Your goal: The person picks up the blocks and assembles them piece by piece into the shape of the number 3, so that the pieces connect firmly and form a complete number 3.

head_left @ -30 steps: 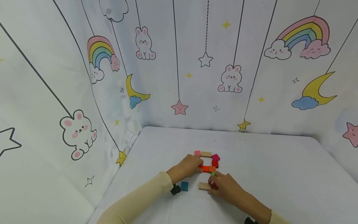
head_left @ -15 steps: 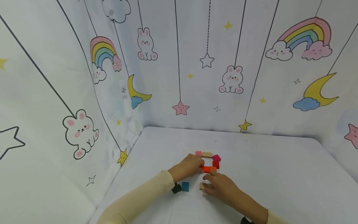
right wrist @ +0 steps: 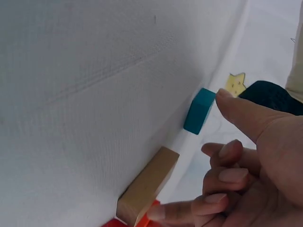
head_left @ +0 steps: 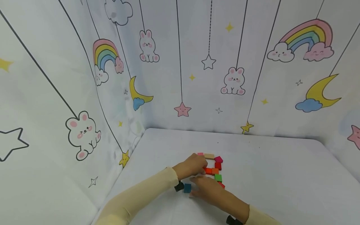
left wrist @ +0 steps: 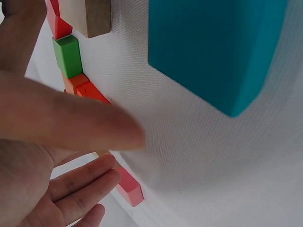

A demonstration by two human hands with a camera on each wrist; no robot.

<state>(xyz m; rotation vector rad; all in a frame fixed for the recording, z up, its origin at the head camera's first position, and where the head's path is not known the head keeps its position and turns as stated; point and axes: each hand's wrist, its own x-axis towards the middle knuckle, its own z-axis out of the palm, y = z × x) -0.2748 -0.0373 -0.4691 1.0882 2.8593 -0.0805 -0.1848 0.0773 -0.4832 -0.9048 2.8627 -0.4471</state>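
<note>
My left hand [head_left: 192, 164] stays over the left side of a loop of small blocks, its fingertips right at the orange-red block [head_left: 207, 171]. Its fingers look loosely extended in the left wrist view, holding nothing. My right hand [head_left: 209, 189] reaches across the lower blocks toward a teal block [head_left: 187, 188], thumb and fingers spread. In the right wrist view the thumb tip overlaps the edge of the teal block [right wrist: 199, 111]. A plain wooden block [right wrist: 149, 184] lies beneath the right hand, hidden in the head view. Beside that hand lie a green block [head_left: 218, 178] and a red block [head_left: 221, 185].
The upper loop also has a pink block [head_left: 200, 154], a wooden block [head_left: 209, 156], a magenta pentagon block [head_left: 218, 159], a red block [head_left: 217, 166] and an orange block [head_left: 215, 171]. A white cloth [head_left: 270, 162] covers the table, before a printed curtain [head_left: 168, 78].
My right hand has left the lower wooden block and moved left to the teal block, uncovering the green and red blocks. The left hand holds nearly the same place.
</note>
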